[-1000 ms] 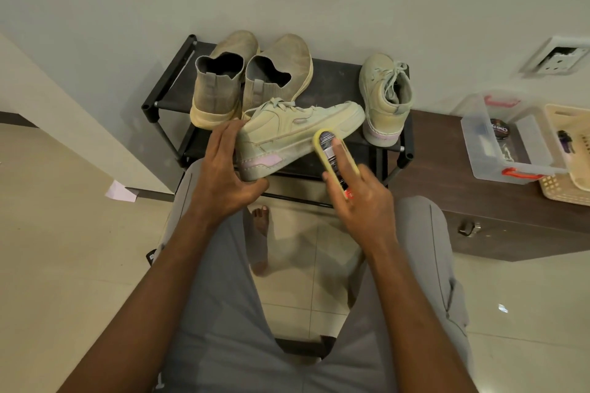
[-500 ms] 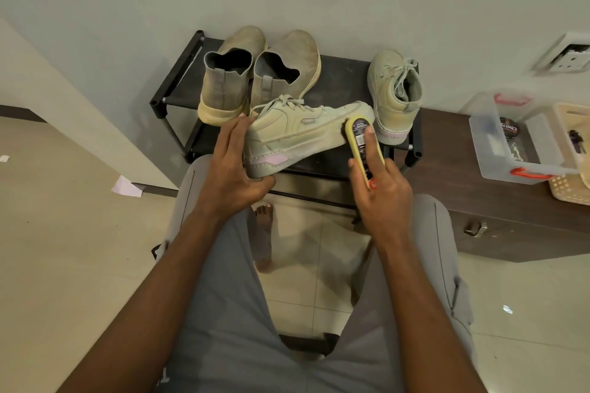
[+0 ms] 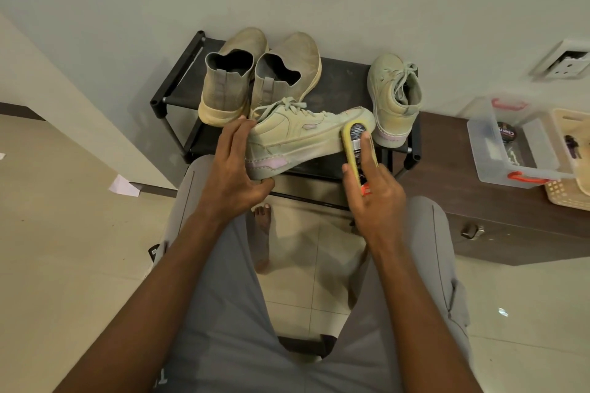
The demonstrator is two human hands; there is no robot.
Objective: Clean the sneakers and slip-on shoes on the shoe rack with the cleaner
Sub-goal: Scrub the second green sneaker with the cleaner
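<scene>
- The cleaner (image 3: 359, 153), a yellow sponge applicator with a dark label, is gripped in the right hand (image 3: 373, 198); the thumb lies along one side and an extended finger along its back.
- The far end of the cleaner is pressed against the toe end of the held sneaker (image 3: 303, 137), on the side panel just above the sole.
- The heel of the held sneaker is clasped by the left hand (image 3: 236, 169), with fingers over the collar and the thumb under the sole.
- The held sneaker is kept on its side over the front edge of the shoe rack (image 3: 344, 83); whether it rests on the rack cannot be told.
- The second sneaker (image 3: 394, 99) stands upright at the right end of the rack's top shelf, just beside the toe of the held one.
- The two slip-on shoes (image 3: 255, 80) stand side by side at the left end of the shelf, heels toward the front edge.
- A clear storage box (image 3: 488, 150) with orange latches is placed on the dark cabinet (image 3: 447, 201) to the right of the rack.
- Hazard: the sneaker is held at the heel only, so firm pressure at the toe is judged likely to twist it out of the left hand.
- Hazard: a stroke carried past the toe is judged likely to strike the second sneaker and push it toward the shelf's right end.
- Hazard: the sole edge and far side are judged likely to be missed unless the sneaker is turned.
</scene>
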